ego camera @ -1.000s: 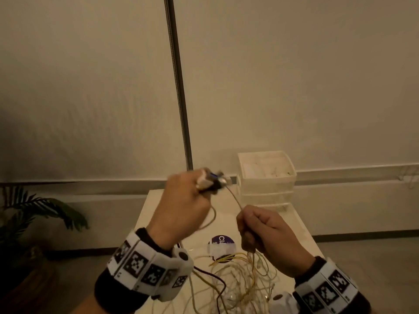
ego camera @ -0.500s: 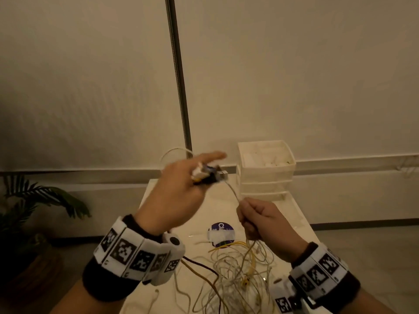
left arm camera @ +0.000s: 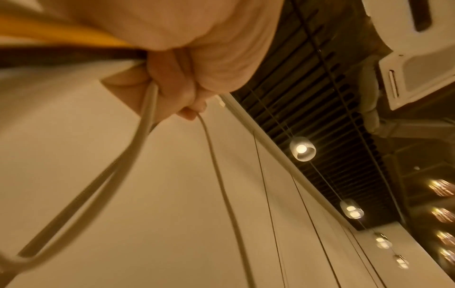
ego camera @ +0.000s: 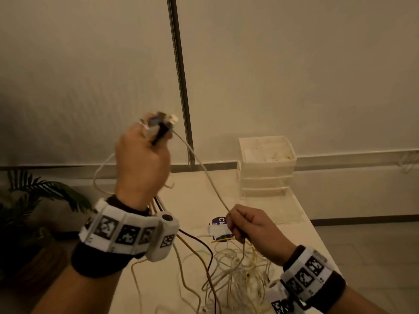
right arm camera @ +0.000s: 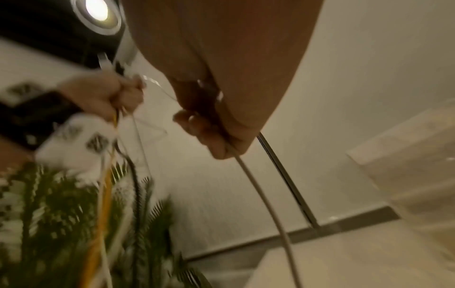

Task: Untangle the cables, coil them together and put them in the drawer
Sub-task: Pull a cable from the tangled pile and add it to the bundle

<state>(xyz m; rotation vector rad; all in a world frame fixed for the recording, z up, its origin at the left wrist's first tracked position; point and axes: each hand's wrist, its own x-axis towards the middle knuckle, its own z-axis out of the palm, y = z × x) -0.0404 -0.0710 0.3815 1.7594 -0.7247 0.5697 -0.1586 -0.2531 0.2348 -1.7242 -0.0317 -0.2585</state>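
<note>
Cables [ego camera: 238, 268] stay heaped on the bench [ego camera: 195, 200] at lower centre while we fist their plugs [ego camera: 158, 126] high in our left hand [ego camera: 141, 164] and pinch one pale strand [ego camera: 204, 171] in our right hand [ego camera: 251, 225], each grip closed on cable, likely to draw that strand free.

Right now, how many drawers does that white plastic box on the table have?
3 drawers, stacked at the table's far right edge: the top drawer under the open tray, the middle drawer below it, the bottom drawer lowest. All look closed.

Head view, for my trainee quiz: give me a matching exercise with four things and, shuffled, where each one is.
Things:
1. plug ends
2. white cable
3. cable tangle
4. drawer unit

Places:
A. heaped on the table
B. at the table's far end
C. bunched in the left hand
D. stretched between both hands, down to the right hand

Pairs: 1-C, 2-D, 3-A, 4-B
</note>
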